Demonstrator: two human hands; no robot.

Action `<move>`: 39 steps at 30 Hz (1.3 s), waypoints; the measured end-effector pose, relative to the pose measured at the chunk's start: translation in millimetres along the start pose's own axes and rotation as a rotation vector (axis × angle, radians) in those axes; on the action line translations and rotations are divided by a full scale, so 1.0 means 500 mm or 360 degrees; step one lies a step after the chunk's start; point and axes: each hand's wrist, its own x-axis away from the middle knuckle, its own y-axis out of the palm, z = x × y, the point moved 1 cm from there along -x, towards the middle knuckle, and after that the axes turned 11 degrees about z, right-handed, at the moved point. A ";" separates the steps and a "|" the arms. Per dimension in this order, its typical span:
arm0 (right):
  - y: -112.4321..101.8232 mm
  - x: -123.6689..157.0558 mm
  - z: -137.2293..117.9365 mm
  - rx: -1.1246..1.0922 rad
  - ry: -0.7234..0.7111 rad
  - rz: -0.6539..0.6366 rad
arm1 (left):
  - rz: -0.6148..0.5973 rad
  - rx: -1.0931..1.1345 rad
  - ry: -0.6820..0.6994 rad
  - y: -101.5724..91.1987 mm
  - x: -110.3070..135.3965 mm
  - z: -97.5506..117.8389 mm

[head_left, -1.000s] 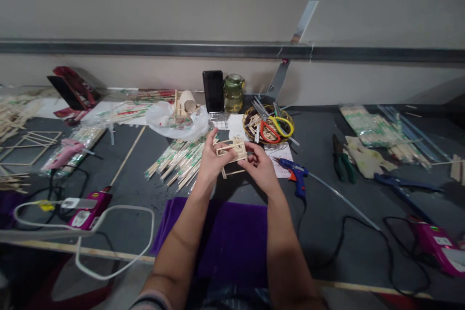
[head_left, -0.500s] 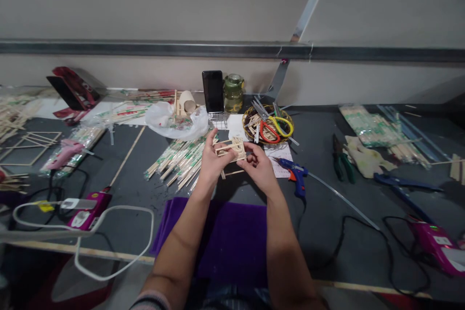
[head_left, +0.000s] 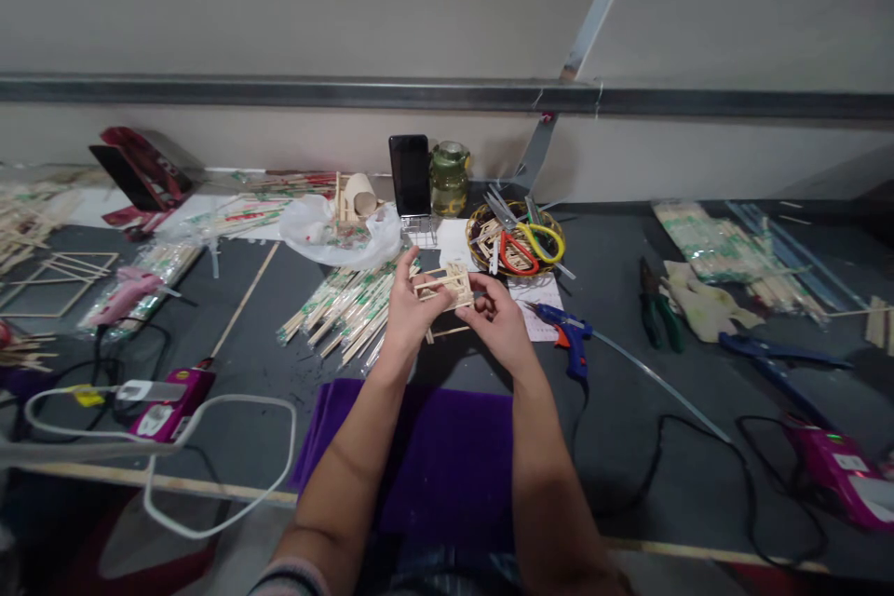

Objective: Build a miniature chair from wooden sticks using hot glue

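Between my two hands is a small frame of wooden sticks (head_left: 457, 283), held up over the table. My left hand (head_left: 412, 305) grips its left side, thumb across the front and index finger pointing up. At its right end, my right hand (head_left: 497, 309) pinches it with thumb and fingers. Beyond my left hand lie wrapped bundles of wooden sticks (head_left: 342, 312). A blue glue gun (head_left: 574, 335) with a long clear glue stick rests to the right of my right hand. The purple cloth (head_left: 447, 466) is under my forearms.
A basket (head_left: 481, 256) with scissors and short sticks stands behind my hands, near a phone (head_left: 410, 175) and a green jar (head_left: 449, 179). Pliers (head_left: 658, 307) lie to the right. Cables and a magenta power box (head_left: 171, 405) sit at left, with a pink glue gun (head_left: 129, 293).
My hands and the stick frame stay almost exactly in place. At the top right, the blurred patch beyond the partition has shifted slightly.
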 end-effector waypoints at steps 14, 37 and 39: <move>-0.001 0.001 -0.003 0.0012 0.0030 -0.0011 | -0.0062 0.0036 -0.0018 -0.015 0.002 -0.011; -0.003 0.004 0.005 -0.0054 0.0108 -0.0046 | 0.0071 0.0308 -0.0036 -0.036 0.032 -0.010; -0.003 0.003 0.004 -0.0031 0.0097 -0.0044 | 0.0075 0.0305 -0.0032 -0.036 0.032 -0.010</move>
